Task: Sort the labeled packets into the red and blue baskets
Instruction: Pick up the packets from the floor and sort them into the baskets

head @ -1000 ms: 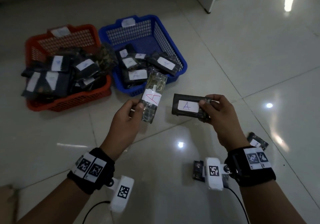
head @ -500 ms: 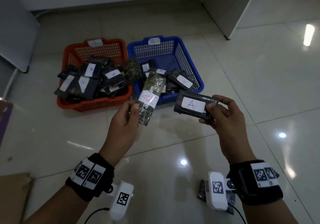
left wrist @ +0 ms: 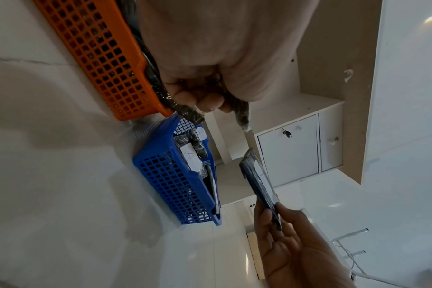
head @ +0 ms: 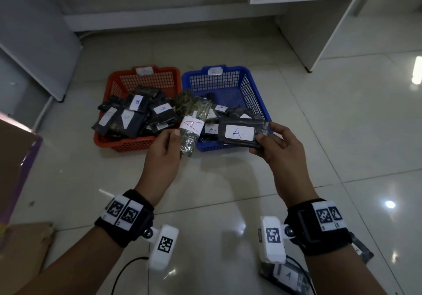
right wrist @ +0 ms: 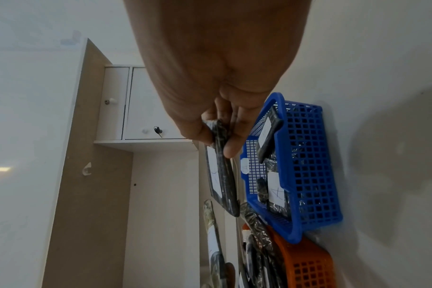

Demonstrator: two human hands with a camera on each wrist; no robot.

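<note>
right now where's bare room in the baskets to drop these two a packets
Blue basket: its back half, by the far wall, is bare mesh; packets crowd its front. Red basket is piled nearly full, bare only along its back wall.

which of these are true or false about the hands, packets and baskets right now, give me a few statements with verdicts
1. The left hand holds a packet labeled A. True.
2. The right hand is empty. False: it holds a dark packet, also labeled A.
3. The blue basket sits to the right of the red basket in the head view. True.
4. The red basket holds no packets. False: it is piled with packets, several marked B.
5. Another A packet lies on the floor near the right wrist. True.
</note>
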